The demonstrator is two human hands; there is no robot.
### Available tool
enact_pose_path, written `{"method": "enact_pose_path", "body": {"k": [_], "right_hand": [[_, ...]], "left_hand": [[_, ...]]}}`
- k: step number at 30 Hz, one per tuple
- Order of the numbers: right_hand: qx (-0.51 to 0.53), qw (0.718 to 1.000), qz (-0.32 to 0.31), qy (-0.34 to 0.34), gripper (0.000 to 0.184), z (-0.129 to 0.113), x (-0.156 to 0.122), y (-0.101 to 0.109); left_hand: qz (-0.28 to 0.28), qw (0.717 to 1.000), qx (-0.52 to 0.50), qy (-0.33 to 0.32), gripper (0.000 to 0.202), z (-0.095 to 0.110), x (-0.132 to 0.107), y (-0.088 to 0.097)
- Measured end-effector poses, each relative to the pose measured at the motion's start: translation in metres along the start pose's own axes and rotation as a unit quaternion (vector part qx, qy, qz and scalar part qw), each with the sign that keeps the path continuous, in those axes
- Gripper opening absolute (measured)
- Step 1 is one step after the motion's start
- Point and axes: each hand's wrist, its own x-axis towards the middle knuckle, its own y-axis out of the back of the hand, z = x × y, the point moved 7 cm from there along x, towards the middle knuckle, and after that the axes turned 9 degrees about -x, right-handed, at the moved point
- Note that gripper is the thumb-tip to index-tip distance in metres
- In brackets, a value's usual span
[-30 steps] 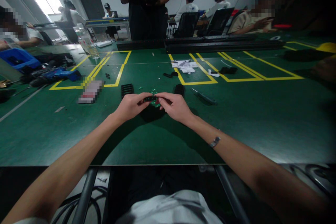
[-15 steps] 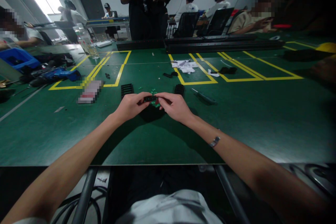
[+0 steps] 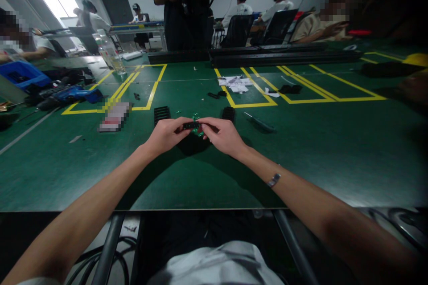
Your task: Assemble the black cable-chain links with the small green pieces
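Between my two hands is a small black rectangular part (image 3: 191,125), held just above the green table. My left hand (image 3: 166,134) pinches its left end with thumb and fingers. At the other end, my right hand (image 3: 224,135) is closed on the same part, its fingertips partly hiding it. Small shiny green pieces (image 3: 196,116) lie on the table behind and under the fingers. A black slotted part (image 3: 162,114) stands just beyond my left hand, and a similar black slotted block (image 3: 228,113) is beyond my right hand.
A dark pen-like tool (image 3: 260,123) lies right of my hands. White crumpled paper (image 3: 236,83) is farther back. A blurred box (image 3: 115,116), a blue power tool (image 3: 72,95) and a bottle (image 3: 110,52) are at left. Long black bars (image 3: 267,59) line the far edge; a person stands behind.
My hands and the black part stay almost in place. The person standing across the table has shifted their hands and the dark object they hold.
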Motion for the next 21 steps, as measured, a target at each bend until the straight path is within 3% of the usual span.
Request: {"method": "enact_pose_path", "body": {"k": [21], "right_hand": [[0.010, 1.000, -0.004, -0.002, 0.027, -0.0025, 0.0000, 0.0007]], "left_hand": [[-0.007, 1.000, -0.005, 0.011, 0.028, 0.0010, 0.0002, 0.0003]]}}
